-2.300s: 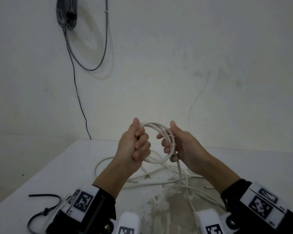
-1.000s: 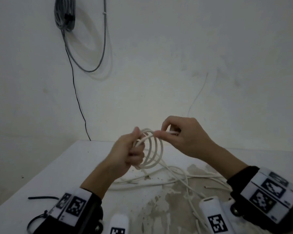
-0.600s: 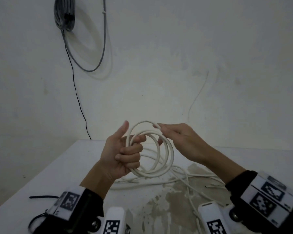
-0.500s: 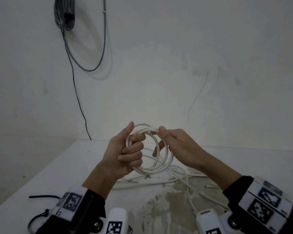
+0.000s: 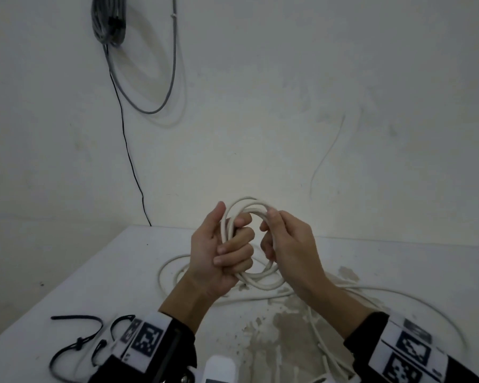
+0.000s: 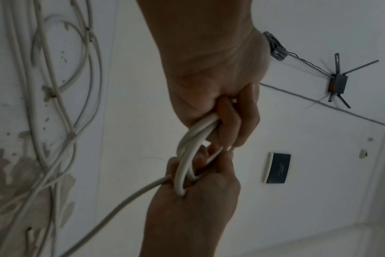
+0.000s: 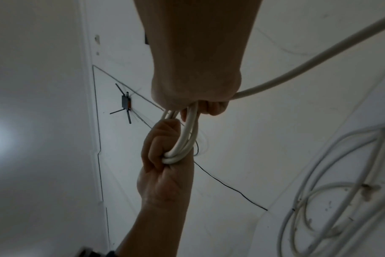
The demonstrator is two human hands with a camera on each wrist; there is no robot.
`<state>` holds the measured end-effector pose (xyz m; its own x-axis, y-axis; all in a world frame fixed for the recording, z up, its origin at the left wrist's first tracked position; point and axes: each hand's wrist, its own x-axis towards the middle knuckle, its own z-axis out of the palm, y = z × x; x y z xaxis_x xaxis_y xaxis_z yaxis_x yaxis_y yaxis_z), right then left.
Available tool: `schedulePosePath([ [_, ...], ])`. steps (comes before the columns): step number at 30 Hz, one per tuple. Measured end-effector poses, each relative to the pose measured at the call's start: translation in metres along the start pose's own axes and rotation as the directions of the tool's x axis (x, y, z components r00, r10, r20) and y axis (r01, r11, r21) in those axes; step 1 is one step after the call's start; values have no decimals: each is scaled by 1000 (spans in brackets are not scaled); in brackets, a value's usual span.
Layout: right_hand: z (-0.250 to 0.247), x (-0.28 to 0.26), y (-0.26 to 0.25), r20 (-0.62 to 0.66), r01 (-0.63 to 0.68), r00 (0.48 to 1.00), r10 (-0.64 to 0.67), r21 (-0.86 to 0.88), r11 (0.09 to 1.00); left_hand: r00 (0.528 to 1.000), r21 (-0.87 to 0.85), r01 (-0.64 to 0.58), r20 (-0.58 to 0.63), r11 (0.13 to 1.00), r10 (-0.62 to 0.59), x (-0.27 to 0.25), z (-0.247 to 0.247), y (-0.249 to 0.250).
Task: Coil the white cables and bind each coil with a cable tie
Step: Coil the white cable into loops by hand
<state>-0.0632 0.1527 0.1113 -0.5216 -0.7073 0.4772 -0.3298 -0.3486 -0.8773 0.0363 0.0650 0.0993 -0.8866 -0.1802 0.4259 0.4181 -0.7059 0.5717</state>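
Observation:
A small coil of white cable (image 5: 261,283) hangs in the air above the white table (image 5: 94,286), held between both hands. My left hand (image 5: 233,250) grips the coil's left side with its fingers curled round several turns and the thumb upright. Opposite it, my right hand (image 5: 271,239) grips the right side. The left wrist view shows the left hand (image 6: 231,118) above the right one (image 6: 198,191), with the coil (image 6: 185,156) between them. From the coil (image 7: 185,137) a free length of cable (image 7: 297,73) trails off past the right hand (image 7: 198,90).
Loose white cable (image 5: 398,295) lies in tangled loops on the table under and right of my hands. Black cable ties (image 5: 75,346) lie at the front left corner. A grey cable bundle (image 5: 108,20) hangs on the wall behind.
My right hand brought another turn of cable over to the left hand, then closed round the coil's right side. The left hand kept its grip.

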Motion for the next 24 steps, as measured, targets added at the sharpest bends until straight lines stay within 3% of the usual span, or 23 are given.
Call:
schedulePosePath([
  [3, 1, 1, 0, -155, -9, 988, 3, -38, 999, 976, 265, -70, -179, 962, 120, 0, 10, -5],
  [5, 3, 3, 0, -235, -43, 971, 39, -14, 999, 936, 413, -84, -278, 907, 214, 4, 17, -12],
  [8, 3, 5, -2, -236, -79, 967, 93, 69, 994, 825, 657, -43, -401, 752, 398, 9, 19, -19],
  [9, 1, 6, -2, -199, -71, 976, 83, 66, 995, 812, 690, -17, -413, 724, 413, 10, 19, -18],
  [12, -13, 12, -5, -41, -106, 993, 107, 21, 994, 857, 647, 76, -431, 759, 282, 7, 22, -6],
  [15, -28, 17, -9, 160, -190, 969, 186, 8, 982, 897, 542, 118, -418, 832, 146, 3, 24, 6],
  [17, -34, 21, -12, 257, -172, 951, 172, -24, 985, 902, 538, 138, -415, 832, 118, 2, 25, 9],
  [21, -42, 30, -18, 345, 34, 938, 44, -218, 975, 877, 662, 260, -467, 703, 115, 2, 28, 9],
  [24, -50, 38, -20, 306, 162, 950, -57, -332, 929, 869, 733, 333, -483, 593, 109, -1, 31, 9],
])
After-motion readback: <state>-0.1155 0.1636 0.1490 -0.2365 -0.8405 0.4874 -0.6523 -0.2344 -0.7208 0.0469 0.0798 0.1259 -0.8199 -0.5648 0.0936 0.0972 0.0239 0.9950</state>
